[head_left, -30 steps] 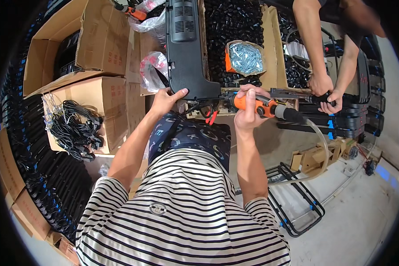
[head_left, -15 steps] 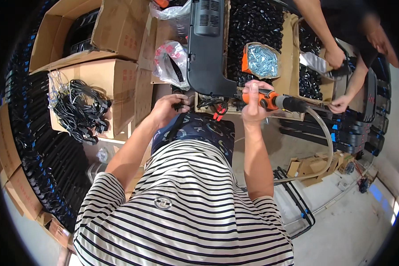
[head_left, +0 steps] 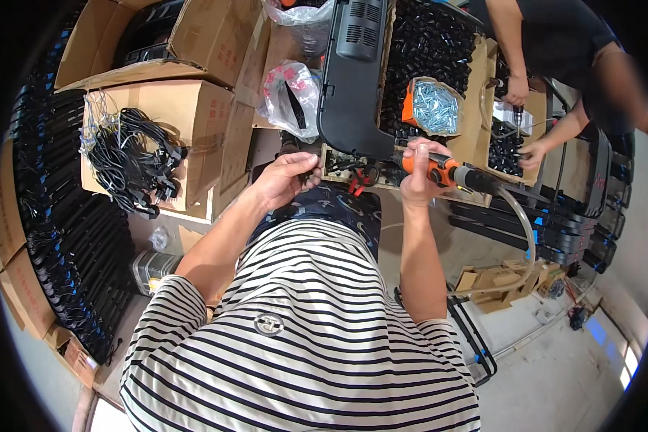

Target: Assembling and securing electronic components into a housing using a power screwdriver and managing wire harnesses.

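Note:
My right hand [head_left: 421,180] is wrapped round an orange and black air screwdriver [head_left: 443,171], with a clear hose running from its rear end. The tool lies level beside the lower end of a long black plastic housing [head_left: 349,93] with a vent grille. My left hand [head_left: 291,181] hovers at the bench's front edge, left of the housing's end. Its thumb and fingers are drawn together; what they hold, if anything, is too small to make out. Between my hands, a red-handled tool [head_left: 362,181] and small dark parts lie in a shallow wooden tray [head_left: 336,175].
An orange box of silver screws [head_left: 435,108] sits on a bin of black parts [head_left: 428,43]. A plastic bag [head_left: 289,97] lies left of the housing. Coiled black cables [head_left: 133,158] hang over a carton [head_left: 201,137]. At right, another person's hands [head_left: 533,155] work over a second bin.
My left hand has turned its thumb side up, fingers now drawn together. The view has shifted slightly. Across the bench, the other person's hands have moved, and a driver now shows there.

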`<action>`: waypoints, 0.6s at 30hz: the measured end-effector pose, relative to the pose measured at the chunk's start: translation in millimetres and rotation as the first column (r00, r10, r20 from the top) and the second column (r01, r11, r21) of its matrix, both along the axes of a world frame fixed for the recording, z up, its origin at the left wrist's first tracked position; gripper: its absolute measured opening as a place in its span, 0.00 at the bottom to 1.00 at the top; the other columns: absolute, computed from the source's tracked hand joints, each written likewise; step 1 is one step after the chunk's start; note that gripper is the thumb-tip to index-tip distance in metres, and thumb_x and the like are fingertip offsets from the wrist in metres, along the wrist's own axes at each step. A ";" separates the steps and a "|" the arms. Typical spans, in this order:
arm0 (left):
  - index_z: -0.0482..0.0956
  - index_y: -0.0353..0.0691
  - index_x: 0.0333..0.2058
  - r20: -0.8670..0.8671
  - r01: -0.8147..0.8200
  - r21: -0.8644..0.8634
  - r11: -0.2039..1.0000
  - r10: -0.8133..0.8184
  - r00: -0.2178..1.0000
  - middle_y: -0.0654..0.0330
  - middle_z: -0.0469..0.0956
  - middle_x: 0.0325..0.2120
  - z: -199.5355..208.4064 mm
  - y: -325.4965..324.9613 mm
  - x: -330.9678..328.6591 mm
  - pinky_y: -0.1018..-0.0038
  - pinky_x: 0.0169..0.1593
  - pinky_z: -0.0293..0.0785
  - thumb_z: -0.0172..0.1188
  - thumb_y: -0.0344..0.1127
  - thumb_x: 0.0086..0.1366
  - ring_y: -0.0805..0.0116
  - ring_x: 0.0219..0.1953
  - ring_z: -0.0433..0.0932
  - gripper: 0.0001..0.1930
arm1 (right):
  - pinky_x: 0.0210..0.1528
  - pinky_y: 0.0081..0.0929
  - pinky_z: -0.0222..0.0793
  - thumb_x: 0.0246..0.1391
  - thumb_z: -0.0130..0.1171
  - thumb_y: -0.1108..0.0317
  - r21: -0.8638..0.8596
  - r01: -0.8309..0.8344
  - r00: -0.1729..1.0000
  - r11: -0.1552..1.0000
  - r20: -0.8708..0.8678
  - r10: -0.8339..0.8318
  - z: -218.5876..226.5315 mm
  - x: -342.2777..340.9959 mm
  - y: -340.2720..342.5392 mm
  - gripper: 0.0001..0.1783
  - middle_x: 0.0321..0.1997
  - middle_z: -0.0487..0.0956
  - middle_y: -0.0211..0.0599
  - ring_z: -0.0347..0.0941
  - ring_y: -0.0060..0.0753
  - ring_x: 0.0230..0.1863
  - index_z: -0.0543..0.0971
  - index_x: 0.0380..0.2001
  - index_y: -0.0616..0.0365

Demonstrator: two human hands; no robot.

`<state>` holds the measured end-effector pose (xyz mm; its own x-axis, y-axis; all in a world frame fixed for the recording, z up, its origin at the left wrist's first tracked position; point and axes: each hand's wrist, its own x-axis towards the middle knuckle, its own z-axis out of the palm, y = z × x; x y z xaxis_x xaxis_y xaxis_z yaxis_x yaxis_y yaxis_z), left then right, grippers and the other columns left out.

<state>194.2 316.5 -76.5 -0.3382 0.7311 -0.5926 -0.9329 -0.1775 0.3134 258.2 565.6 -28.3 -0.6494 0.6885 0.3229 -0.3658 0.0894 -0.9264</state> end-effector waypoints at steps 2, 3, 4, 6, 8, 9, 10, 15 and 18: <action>0.79 0.37 0.38 0.027 0.007 0.001 1.000 -0.007 1.000 0.63 0.78 0.31 13.3 10.0 2.1 0.78 0.38 0.73 0.58 0.36 0.67 0.73 0.33 0.76 0.09 | 0.32 0.25 0.72 0.54 0.59 0.76 0.003 -0.001 0.999 1.000 0.043 0.001 -0.4 0.2 -1.1 0.08 0.30 0.78 0.46 0.72 0.26 0.25 0.71 0.36 0.64; 0.80 0.37 0.37 0.040 0.011 0.001 1.000 -0.011 0.999 0.63 0.78 0.31 18.0 15.3 2.7 0.78 0.38 0.73 0.58 0.37 0.67 0.73 0.33 0.75 0.09 | 0.32 0.25 0.72 0.54 0.59 0.76 0.004 -0.002 0.998 1.000 0.064 0.002 0.7 0.0 -1.0 0.09 0.31 0.78 0.45 0.72 0.25 0.25 0.71 0.36 0.65; 0.80 0.37 0.37 0.033 0.015 0.003 1.000 -0.016 0.999 0.63 0.78 0.31 20.1 19.9 3.2 0.78 0.38 0.73 0.58 0.37 0.67 0.73 0.33 0.75 0.09 | 0.32 0.25 0.72 0.54 0.59 0.76 0.005 0.002 0.998 1.000 0.057 -0.003 2.2 0.3 -0.1 0.09 0.31 0.78 0.45 0.72 0.25 0.25 0.71 0.36 0.65; 0.79 0.37 0.37 0.046 -0.026 0.023 0.999 0.025 0.999 0.63 0.78 0.30 20.9 25.4 6.1 0.78 0.37 0.72 0.58 0.37 0.66 0.73 0.32 0.74 0.09 | 0.33 0.26 0.72 0.54 0.59 0.76 0.009 -0.016 0.992 1.000 0.128 0.015 9.7 -1.9 -1.6 0.08 0.31 0.78 0.46 0.72 0.27 0.26 0.71 0.37 0.63; 0.79 0.37 0.37 0.050 -0.049 0.029 0.998 0.047 0.998 0.63 0.78 0.29 22.0 29.7 9.2 0.78 0.37 0.71 0.59 0.37 0.66 0.73 0.31 0.74 0.09 | 0.33 0.26 0.73 0.54 0.58 0.77 0.006 -0.027 0.987 1.000 0.161 0.026 16.6 0.0 -2.1 0.08 0.31 0.78 0.47 0.72 0.29 0.26 0.71 0.37 0.63; 0.79 0.38 0.37 0.071 -0.053 0.078 0.996 0.047 0.996 0.63 0.77 0.29 22.7 31.7 11.0 0.78 0.36 0.71 0.59 0.38 0.66 0.73 0.31 0.73 0.09 | 0.34 0.28 0.72 0.55 0.58 0.75 -0.015 0.014 0.993 1.000 0.115 -0.012 20.8 5.5 -1.4 0.08 0.31 0.78 0.47 0.72 0.29 0.26 0.71 0.37 0.62; 0.79 0.38 0.37 0.092 -0.060 0.125 0.990 0.049 0.995 0.64 0.77 0.29 22.1 32.8 12.2 0.78 0.36 0.70 0.59 0.38 0.66 0.73 0.30 0.73 0.09 | 0.34 0.29 0.71 0.56 0.57 0.73 -0.039 0.052 0.996 0.998 0.070 -0.049 26.8 8.7 -3.7 0.08 0.32 0.78 0.47 0.72 0.30 0.26 0.71 0.38 0.62; 0.78 0.38 0.38 0.139 -0.098 0.294 0.951 0.059 0.989 0.63 0.77 0.29 17.4 34.4 16.9 0.78 0.35 0.68 0.60 0.38 0.65 0.73 0.29 0.71 0.09 | 0.35 0.34 0.67 0.61 0.51 0.61 -0.222 -0.073 0.996 0.972 -0.072 0.058 85.2 22.0 -22.7 0.12 0.32 0.76 0.47 0.70 0.32 0.28 0.71 0.38 0.61; 0.79 0.38 0.37 0.136 -0.079 0.286 0.955 0.041 0.990 0.63 0.77 0.28 23.0 37.6 15.4 0.78 0.35 0.67 0.61 0.38 0.65 0.72 0.29 0.70 0.09 | 0.36 0.36 0.65 0.62 0.47 0.56 -0.252 -0.192 0.976 0.948 -0.150 0.158 102.7 22.5 -33.7 0.16 0.32 0.75 0.47 0.69 0.33 0.28 0.70 0.39 0.60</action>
